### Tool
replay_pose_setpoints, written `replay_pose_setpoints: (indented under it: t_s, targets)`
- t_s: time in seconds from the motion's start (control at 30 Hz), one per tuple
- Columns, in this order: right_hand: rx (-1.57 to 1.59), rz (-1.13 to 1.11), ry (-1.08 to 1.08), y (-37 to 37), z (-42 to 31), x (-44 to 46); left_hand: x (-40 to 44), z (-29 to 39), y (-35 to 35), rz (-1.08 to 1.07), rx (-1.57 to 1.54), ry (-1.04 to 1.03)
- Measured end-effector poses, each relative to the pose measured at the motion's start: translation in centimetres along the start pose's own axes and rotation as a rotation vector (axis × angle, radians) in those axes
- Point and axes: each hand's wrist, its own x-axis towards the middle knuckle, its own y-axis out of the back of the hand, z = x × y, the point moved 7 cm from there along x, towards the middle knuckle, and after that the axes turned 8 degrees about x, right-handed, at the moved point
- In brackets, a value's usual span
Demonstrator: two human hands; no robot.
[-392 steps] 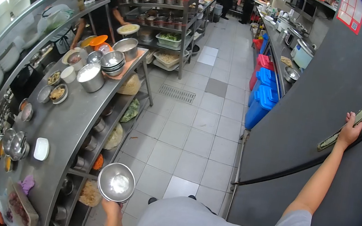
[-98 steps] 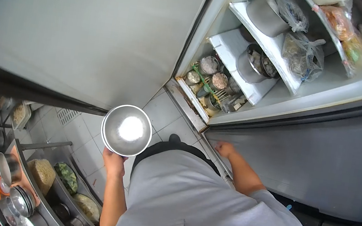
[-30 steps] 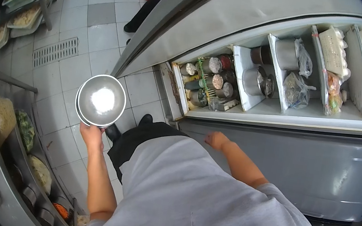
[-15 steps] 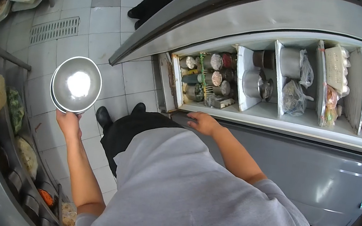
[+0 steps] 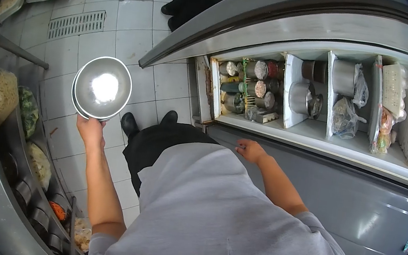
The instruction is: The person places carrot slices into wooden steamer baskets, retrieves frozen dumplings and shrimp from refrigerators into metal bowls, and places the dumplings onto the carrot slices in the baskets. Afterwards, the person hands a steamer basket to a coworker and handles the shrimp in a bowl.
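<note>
My left hand [image 5: 91, 133] is closed on the rim of shiny metal bowls [image 5: 102, 87]; a second rim shows beneath the upper one, so they look nested. The bowls are held over the tiled floor, and the upper one has nothing in it. Near the front edge of a tall refrigerator [image 5: 330, 197] with its upper door open, my right hand [image 5: 251, 151] hangs with loosely bent fingers. It holds nothing that I can see.
Refrigerator shelves hold several jars [image 5: 259, 88], metal pots [image 5: 299, 96] and bagged food [image 5: 343, 118]. The open door [image 5: 280, 31] juts out ahead. A metal rack [image 5: 2, 151] with bagged food and vegetables stands at left. Another person's dark-clothed legs [image 5: 200, 4] are beyond the door.
The view has shifted, so the bowls and the refrigerator appear further right. My right hand's fingers, stretched toward the refrigerator edge before, are now more bent. My left hand still holds the bowls.
</note>
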Motion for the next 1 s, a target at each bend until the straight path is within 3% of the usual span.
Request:
replay_pose_setpoints:
  t_s: [0.3, 0.43, 1.0]
  targets:
    - [0.013, 0.016, 0.116, 1.0, -4.4, 0.0, -0.8, 1.1, -1.6, -0.057, 0.033, -0.038]
    - [0.063, 0.038, 0.183, -0.2, -3.0, 0.9, -1.1, 1.0, -1.9, -0.061, 0.053, -0.057]
    - [0.064, -0.028, -0.018, -6.5, 6.0, -0.5, -4.7, 0.2, -4.3, -0.127, 0.129, -0.099]
